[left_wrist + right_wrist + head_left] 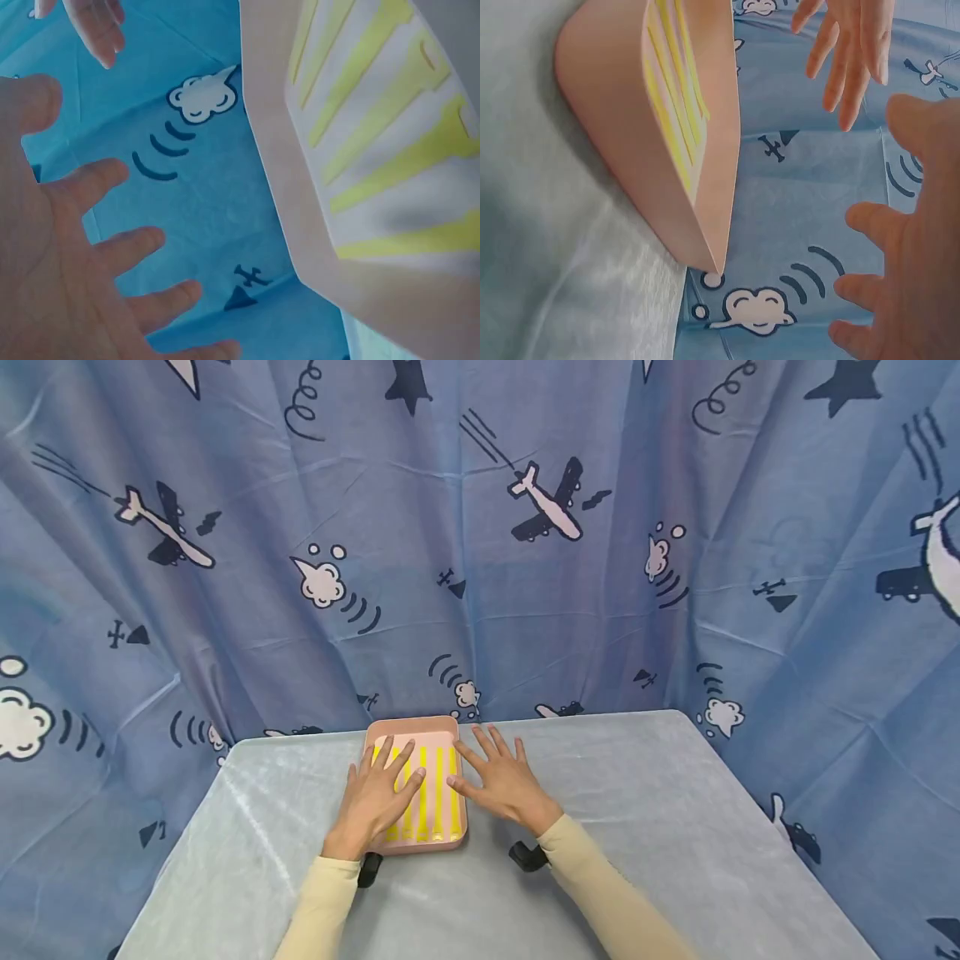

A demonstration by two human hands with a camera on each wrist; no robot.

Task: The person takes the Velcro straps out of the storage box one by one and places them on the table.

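A shallow pink tray (415, 727) sits near the far edge of the table. Inside it several flat yellow strips (423, 793) lie side by side lengthwise; in the left wrist view the strips (405, 176) have wider ends with a small line on them. My left hand (373, 797), fingers spread, hovers above the tray's left part and hides some of it. Above the tray's right edge and the table beside it, my right hand (504, 781) is also spread. Both wrist views show a gap between the hands and the tray (622, 97), and neither hand holds anything.
A pale grey-blue cloth covers the table (637, 827). Behind it and at both sides hangs a blue curtain (420, 635) printed with planes, clouds and stars. A black wrist mount (528, 857) shows under the right wrist, another black mount (369, 870) by the left.
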